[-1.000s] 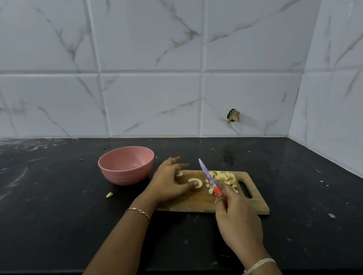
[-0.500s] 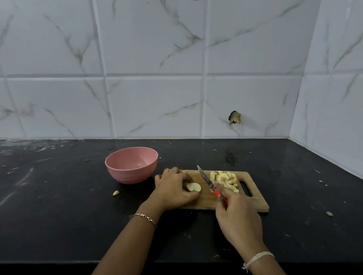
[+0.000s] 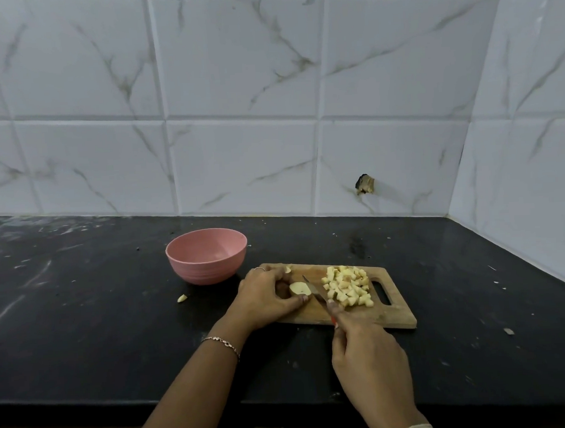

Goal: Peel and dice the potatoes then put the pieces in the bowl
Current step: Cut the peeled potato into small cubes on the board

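Left hand (image 3: 265, 295) pinched a potato piece (image 3: 299, 289) on the cutting board (image 3: 396, 316); right hand (image 3: 367, 356) gripped the knife (image 3: 314, 290) beside it. Diced potato (image 3: 347, 287) lay just beyond the right hand, bowl (image 3: 206, 255) beyond the left.

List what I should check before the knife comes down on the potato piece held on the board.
1. Hold: the left hand pins the potato piece on the cutting board: ok.
2. Grip: the right hand grips the knife, blade beside the piece: ok.
3. Clearance: blade against the left thumb: cannot tell, they look very close.
4. Path: the diced pile lies right of the blade: ok.
5. Target: the bowl stands upright left of the board: ok.
6. Strays: a stray piece lies on the counter: not ok.
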Tool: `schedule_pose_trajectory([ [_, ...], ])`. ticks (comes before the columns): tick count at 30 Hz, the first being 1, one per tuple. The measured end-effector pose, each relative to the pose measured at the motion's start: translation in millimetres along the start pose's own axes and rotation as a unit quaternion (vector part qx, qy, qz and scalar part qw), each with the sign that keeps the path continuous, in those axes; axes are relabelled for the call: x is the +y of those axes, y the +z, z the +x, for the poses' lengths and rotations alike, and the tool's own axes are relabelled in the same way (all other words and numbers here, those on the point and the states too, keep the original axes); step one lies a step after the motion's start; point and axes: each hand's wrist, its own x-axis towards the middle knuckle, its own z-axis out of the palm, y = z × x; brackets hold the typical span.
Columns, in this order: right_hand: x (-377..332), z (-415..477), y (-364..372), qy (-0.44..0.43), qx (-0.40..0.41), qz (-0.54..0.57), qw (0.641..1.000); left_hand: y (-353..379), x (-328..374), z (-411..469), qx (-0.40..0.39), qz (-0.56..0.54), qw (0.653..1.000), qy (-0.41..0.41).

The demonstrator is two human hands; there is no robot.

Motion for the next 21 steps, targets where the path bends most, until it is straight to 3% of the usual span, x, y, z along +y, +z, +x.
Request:
schedule_pose_trajectory([
  [21,0.8,5.8,3.4,-0.027,-0.022,-0.048,0.998,-0.3,-0.2,7.7,-0.034,-0.029,0.998,-0.038],
])
